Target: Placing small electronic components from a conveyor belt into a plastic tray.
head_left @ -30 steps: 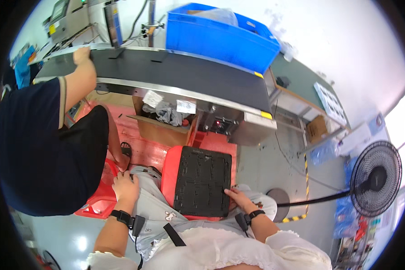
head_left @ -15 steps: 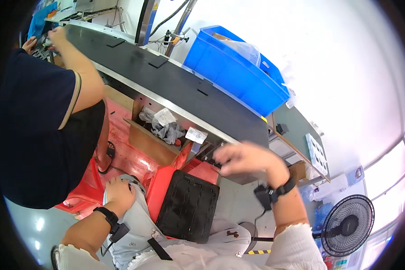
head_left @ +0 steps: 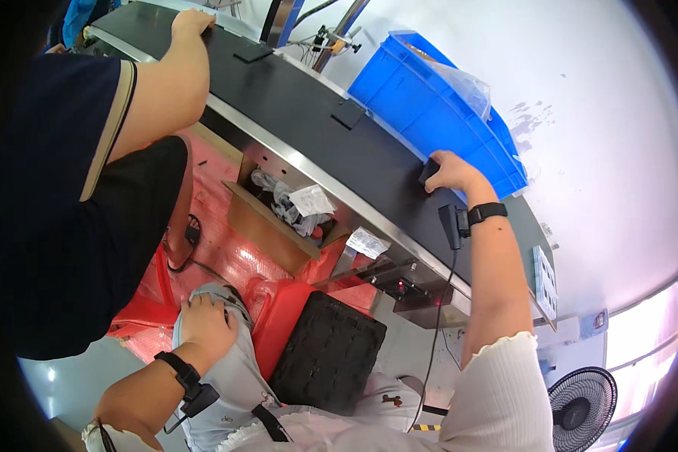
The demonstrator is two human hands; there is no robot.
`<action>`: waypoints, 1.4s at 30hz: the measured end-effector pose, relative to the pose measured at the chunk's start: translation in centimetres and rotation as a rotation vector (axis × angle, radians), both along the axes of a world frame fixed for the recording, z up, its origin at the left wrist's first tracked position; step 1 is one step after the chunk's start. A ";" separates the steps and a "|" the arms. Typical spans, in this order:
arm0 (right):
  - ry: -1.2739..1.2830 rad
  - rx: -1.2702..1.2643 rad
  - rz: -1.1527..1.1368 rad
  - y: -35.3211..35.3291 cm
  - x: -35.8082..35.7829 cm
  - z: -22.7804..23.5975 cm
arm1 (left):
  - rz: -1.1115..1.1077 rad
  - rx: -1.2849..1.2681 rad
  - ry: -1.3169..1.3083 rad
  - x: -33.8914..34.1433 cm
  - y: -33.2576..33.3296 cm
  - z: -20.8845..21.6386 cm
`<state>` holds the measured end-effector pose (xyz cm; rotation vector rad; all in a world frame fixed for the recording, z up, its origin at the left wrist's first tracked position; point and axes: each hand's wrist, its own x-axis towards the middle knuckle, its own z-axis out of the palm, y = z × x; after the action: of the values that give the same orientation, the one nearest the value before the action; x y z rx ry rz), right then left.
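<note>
The small flat black rectangular part (head_left: 428,172) lies on the long black conveyor belt (head_left: 331,143), just beside the blue plastic crate (head_left: 429,113). My right hand (head_left: 453,173) has come up from my lap to it since a second ago, fingers (head_left: 434,181) curled over its edge, so I judge a pickup under way. My left hand (head_left: 203,324) rests flat and empty on my grey-trousered knee (head_left: 233,361).

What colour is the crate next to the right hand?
Blue; the crate shows best in the head view.
</note>
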<state>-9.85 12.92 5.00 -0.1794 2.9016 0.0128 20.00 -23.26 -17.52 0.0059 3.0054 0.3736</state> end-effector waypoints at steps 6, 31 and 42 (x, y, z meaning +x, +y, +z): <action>0.235 -0.163 0.098 -3.2 -2.2 -0.1 | -0.009 0.062 0.013 0.0 0.1 -0.3; 0.433 -0.189 0.079 3.6 3.7 -5.6 | 0.014 0.034 0.070 0.5 0.9 -0.4; 0.517 0.169 -0.089 5.5 8.8 -6.1 | 0.010 0.012 0.015 0.3 1.2 0.7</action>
<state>-1.06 18.38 -1.11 -0.0153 3.3961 0.3353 20.31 -22.10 -16.86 -0.0047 3.0194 0.3942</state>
